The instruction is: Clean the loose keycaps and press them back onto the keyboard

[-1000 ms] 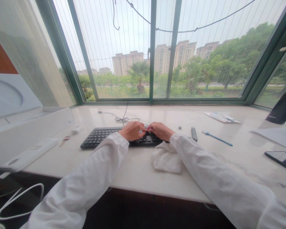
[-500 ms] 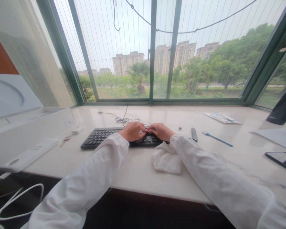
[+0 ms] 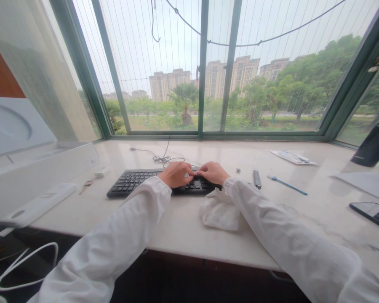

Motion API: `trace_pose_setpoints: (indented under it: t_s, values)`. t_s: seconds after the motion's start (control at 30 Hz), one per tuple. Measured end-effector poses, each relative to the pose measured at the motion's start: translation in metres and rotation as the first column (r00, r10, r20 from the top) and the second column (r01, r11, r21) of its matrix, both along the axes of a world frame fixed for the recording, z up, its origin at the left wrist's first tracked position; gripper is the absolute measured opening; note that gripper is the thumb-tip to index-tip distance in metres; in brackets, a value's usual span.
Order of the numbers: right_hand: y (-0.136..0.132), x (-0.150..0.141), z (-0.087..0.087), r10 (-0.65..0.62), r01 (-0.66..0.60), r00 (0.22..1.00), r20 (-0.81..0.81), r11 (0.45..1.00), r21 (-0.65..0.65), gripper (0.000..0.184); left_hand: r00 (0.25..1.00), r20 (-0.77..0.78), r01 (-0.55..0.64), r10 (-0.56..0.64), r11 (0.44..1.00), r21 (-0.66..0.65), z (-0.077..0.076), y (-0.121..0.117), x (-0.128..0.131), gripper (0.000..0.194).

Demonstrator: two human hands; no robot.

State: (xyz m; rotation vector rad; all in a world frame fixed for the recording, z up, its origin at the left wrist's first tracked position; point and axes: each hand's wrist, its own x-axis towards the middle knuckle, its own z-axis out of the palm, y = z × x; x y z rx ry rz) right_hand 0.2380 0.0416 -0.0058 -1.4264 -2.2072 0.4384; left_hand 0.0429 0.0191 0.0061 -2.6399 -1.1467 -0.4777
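A black keyboard lies on the pale stone sill, its right part partly covered by my hands. Over that part, my left hand is closed with the fingertips pinched together. My right hand meets it from the other side, thumb and fingers pinched just above the keys. Whatever sits between the fingertips is too small to make out. A crumpled white tissue touches the keyboard's front edge below my right wrist. To the right of that hand lies a small dark piece like a keycap.
Right of the keyboard are a dark slim stick-shaped item, a thin blue stick, a flat packet and a phone. On the left lie a white power strip and a key-like item. A coiled cable rests behind.
My right hand has shifted very slightly left, its fingertips still by the left hand's. The keyboard and the things around it stay in place.
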Motion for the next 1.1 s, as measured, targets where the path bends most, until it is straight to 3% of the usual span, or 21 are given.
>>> trace_pose_setpoints:
  t_s: [0.27,0.73,1.1]
  values:
    - [0.0021,0.0003,0.0004,0.04,-0.039,0.999,0.007,0.998,-0.053,0.031,1.0,-0.009,-0.018,0.018,1.0,0.005,0.0016,-0.0038,0.0026,0.025]
    - [0.0044,0.0029,-0.0032,0.121,-0.121,0.993,0.01,0.992,0.025,0.021,0.996,-0.023,-0.09,0.091,0.995,0.032,0.0065,-0.0036,0.0012,0.027]
    - [0.0011,0.0062,-0.0024,0.145,-0.14,0.986,-0.082,0.988,0.067,0.02,0.998,-0.021,-0.061,0.061,0.998,-0.005,0.006,-0.0047,0.0014,0.027]
